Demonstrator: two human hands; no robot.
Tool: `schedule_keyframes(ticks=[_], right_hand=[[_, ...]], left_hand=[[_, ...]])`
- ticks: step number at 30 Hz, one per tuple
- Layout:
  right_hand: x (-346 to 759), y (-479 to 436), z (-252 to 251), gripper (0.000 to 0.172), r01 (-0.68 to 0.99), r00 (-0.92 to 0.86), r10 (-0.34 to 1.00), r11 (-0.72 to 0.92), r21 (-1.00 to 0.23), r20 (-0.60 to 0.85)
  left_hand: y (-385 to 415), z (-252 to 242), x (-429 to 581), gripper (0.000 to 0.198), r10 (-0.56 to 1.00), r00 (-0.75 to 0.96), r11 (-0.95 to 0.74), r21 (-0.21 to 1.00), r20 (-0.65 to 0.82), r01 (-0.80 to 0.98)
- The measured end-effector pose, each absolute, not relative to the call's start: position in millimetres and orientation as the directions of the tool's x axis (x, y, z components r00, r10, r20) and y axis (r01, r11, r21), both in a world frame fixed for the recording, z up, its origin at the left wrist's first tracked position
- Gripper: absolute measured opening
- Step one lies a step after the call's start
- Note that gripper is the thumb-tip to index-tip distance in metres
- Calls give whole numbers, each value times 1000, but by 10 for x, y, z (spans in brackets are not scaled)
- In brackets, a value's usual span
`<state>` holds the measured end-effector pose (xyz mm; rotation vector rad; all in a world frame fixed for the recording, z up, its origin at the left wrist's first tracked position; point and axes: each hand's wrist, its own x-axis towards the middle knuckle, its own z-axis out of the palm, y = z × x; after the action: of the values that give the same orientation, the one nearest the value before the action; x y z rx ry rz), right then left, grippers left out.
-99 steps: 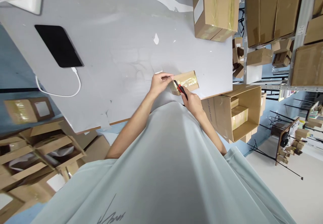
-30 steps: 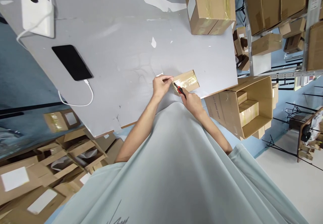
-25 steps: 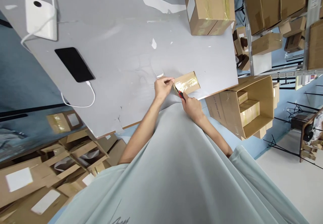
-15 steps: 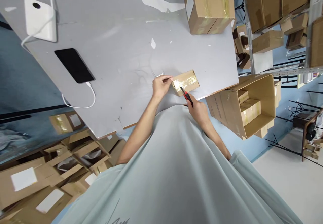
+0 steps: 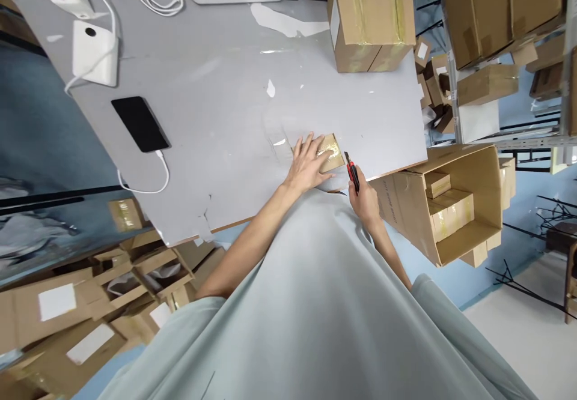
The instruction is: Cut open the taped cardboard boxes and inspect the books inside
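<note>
Tan, red and black over grey.
Near edge of the grey table point(image 5: 216, 124): small carton point(image 5: 334, 155) tan with glossy yellow tape point(image 5: 332, 146), cutter point(image 5: 352, 174) red and black; left edge: black phone point(image 5: 141, 124), white cable point(image 5: 144, 192); right edge: large carton point(image 5: 374, 9) tan, banded in yellow.

a black phone point(image 5: 141, 124) lies plugged into a white cable point(image 5: 160, 155), well apart from a taped carton point(image 5: 370, 15).

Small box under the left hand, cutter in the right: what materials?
Small box: likely cardboard, matte brown; tape seems plastic film, glossy with glare. Cutter: handle probably plastic or rubber, red-and-black; finish unclear. Blade likely metal, thin and narrow, too small to confirm.
</note>
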<state>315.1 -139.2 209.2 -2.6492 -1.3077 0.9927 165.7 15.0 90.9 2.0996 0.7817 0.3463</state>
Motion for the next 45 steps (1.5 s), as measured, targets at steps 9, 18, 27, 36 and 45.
schedule_keyframes(ticks=[9,18,27,36,45], right_hand=[[3469,-1185,2000,67,761,238,788,-514,-395,-567],[3635,-978,1909,67,829,194,766,-462,-315,-613],[3511,-904,1981,65,868,252,732,-460,-187,-633],[3130,-695,2104,77,913,371,698,-394,104,-613],[3007,-614,2289,80,895,423,664,-413,168,-617]], left_hand=[[113,842,1660,53,700,706,-374,788,-106,489],[9,820,1809,50,762,641,-341,779,-98,525],[-16,788,1795,48,777,624,-309,812,-86,495],[-68,687,1791,47,760,650,-389,799,-4,459],[-158,621,1854,48,770,638,-369,832,23,415]])
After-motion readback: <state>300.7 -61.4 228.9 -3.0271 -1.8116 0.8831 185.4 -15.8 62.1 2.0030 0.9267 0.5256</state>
